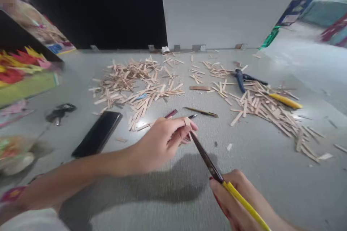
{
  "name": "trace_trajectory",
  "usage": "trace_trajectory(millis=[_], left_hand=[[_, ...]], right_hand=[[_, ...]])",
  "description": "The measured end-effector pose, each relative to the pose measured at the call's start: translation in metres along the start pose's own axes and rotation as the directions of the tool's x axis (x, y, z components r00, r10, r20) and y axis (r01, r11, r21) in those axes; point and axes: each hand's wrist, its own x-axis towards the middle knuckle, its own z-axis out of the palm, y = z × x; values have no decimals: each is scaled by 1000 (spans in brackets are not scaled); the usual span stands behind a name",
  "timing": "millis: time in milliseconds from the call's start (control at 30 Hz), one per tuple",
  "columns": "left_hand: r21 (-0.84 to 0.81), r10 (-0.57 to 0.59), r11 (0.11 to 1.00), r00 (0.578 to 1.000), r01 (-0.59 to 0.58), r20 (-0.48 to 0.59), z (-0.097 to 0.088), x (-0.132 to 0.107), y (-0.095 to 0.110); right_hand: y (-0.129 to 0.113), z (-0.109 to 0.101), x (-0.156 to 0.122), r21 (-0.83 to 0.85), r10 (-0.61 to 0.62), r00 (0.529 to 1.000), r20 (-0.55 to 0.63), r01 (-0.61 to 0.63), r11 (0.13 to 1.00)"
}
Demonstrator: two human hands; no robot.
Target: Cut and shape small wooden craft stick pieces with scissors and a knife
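Observation:
My left hand (162, 142) pinches a small piece of wooden stick (187, 121) between thumb and fingers, just above the grey table (173, 195). My right hand (238, 202) is closed round yellow-handled scissors (217, 173); their dark blades point up-left and their tips meet the stick piece at my left fingertips. A dark red pen (171, 114) and a dark pencil (201, 112) lie on the table just beyond my left hand.
Heaps of cut wooden sticks lie at the back left (135, 83) and right (265, 108). A black phone (98, 133) lies left, keys (58, 112) beyond it. Blue pliers (240, 79) and a yellow-handled tool (286, 101) rest among the right sticks. Colourful paper crafts (21, 65) sit far left.

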Motion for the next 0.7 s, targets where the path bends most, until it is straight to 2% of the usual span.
trace_trajectory(millis=[67, 133, 200, 333, 467, 567, 700], left_hand=[[3, -5, 1000, 1000, 5, 29, -6, 1, -1], [6, -3, 1000, 999, 3, 52, -11, 2, -2], [4, 7, 1000, 998, -8, 67, -14, 3, -1], [58, 15, 998, 995, -21, 97, -18, 5, 0], [92, 9, 996, 988, -23, 153, -20, 6, 0], [-39, -73, 996, 983, 80, 170, -21, 8, 1], [-202, -211, 946, 955, 253, 211, -20, 11, -1]], right_hand=[[1, 3, 3, 20, -101, 995, 1, 101, 995], [2, 4, 4, 36, -134, 991, 6, 134, 990], [1, 4, 2, 39, -96, 995, 23, 95, 995], [-4, 0, -6, 111, 66, 998, 16, -67, 991], [-7, -4, -7, 118, 66, 995, 80, -75, 990], [2, -5, -4, 162, 4, 996, 85, -18, 987], [21, -3, 2, 272, -64, 996, 67, 44, 961]])
